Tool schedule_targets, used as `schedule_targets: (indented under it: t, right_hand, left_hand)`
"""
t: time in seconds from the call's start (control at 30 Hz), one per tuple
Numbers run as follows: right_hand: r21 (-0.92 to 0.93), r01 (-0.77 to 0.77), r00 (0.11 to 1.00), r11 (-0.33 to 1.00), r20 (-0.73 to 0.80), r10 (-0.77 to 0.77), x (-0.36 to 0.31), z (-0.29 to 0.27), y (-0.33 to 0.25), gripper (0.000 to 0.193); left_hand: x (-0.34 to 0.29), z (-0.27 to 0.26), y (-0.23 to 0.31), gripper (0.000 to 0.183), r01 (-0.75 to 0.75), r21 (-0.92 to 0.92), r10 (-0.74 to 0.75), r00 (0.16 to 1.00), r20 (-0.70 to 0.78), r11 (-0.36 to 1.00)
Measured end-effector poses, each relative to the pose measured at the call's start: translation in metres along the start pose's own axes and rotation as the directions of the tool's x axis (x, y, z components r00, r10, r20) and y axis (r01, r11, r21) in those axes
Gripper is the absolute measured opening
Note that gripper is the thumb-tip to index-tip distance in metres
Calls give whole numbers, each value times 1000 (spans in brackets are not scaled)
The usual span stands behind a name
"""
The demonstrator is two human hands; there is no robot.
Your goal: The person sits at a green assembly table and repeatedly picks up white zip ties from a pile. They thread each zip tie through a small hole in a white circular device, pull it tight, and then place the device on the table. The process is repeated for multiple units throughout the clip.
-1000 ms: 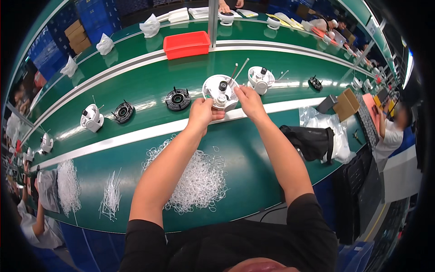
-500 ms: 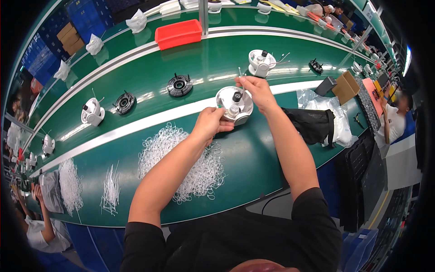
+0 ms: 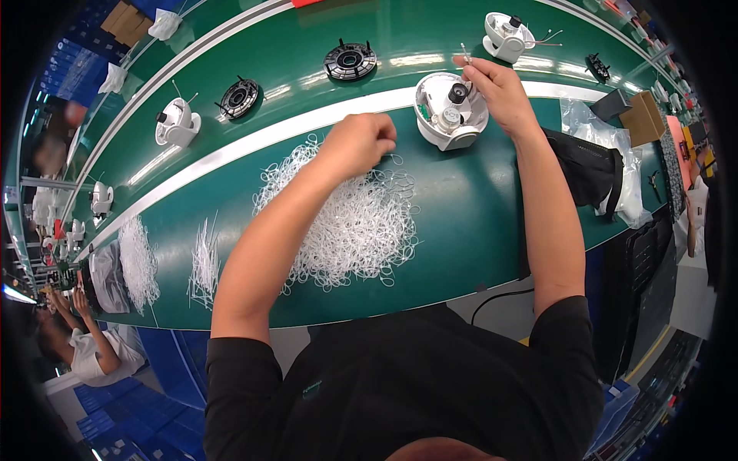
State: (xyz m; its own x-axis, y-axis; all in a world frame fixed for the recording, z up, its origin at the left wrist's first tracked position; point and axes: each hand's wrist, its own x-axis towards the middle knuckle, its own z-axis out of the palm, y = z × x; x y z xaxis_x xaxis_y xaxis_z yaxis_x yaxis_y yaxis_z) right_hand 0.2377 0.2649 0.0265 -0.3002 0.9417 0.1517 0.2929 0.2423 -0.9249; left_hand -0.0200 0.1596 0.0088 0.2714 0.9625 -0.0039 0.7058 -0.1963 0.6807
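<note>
A round white camera housing (image 3: 432, 132), with a black lens inside, rests on the green bench at the edge of the white strip. My right hand (image 3: 496, 91) is at its far right side, fingertips pinched on the thin wires (image 3: 465, 55) that rise from it. My left hand (image 3: 360, 144) is apart from the housing, above the far edge of a pile of small white looped ties (image 3: 354, 230). Its fingers are curled together; a loop shows just below them, but what they hold, if anything, is hidden.
Beyond the strip stand black ring bases (image 3: 350, 60) and more white housings (image 3: 178, 127) (image 3: 509, 38). Straight white ties (image 3: 204, 265) lie left of the pile. At right are a black bag (image 3: 584, 169), clear plastic and a cardboard box (image 3: 643, 119). A co-worker sits at far left.
My left hand has let go of the white housing and moved left to the pile of ties. My right hand stays pinched at the wires. The whole view has shifted with my head.
</note>
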Motion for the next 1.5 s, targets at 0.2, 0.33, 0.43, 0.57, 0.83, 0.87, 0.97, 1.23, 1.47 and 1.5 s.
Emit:
schedule_targets:
  t: [0.2, 0.33, 0.43, 0.57, 0.83, 0.87, 0.97, 1.23, 1.47, 1.5]
  right_hand:
    - [60, 25, 999, 998, -25, -23, -17, 4, 8, 28]
    - [48, 40, 999, 998, -30, -38, -19, 3, 1, 26]
    - [-19, 72, 997, 997, -16, -72, -23, 3, 6, 24]
    - [-22, 69, 997, 997, 25, -68, -22, 4, -2, 24]
    - [-152, 99, 991, 983, 110, -82, -26, 16, -26, 22]
    - [-158, 90, 991, 983, 116, -73, -27, 18, -29, 23]
    - [-180, 71, 991, 981, 124, -49, -27, 23, -35, 23]
    - [-182, 107, 989, 977, 123, -85, -26, 24, -35, 21]
    - [-255, 115, 974, 960, 219, -59, -26, 18, -39, 18]
    - [-293, 134, 975, 947, 212, -72, -26, 20, -35, 18]
  left_hand:
    - [-6, 33, 3, 13, -53, 278, 9, 987, 158, 959]
    - [1, 28, 4, 12, -53, 283, -14, 973, 231, 958]
    - [-7, 29, 0, 13, -163, 183, 145, 984, 106, 969]
    - [4, 0, 12, 10, -19, -294, 9, 999, -32, 955]
    - [34, -14, 38, 13, -174, -815, -113, 953, -280, 552]
    - [37, -11, 39, 12, -196, -827, -117, 947, -299, 528]
    - [41, -7, 39, 15, -213, -809, -117, 938, -327, 548]
    - [44, 5, 42, 23, -97, -750, -119, 966, -228, 654]
    - [51, 5, 37, 17, -91, -656, -70, 974, -215, 749]
    - [52, 7, 36, 18, -108, -622, -52, 971, -233, 775]
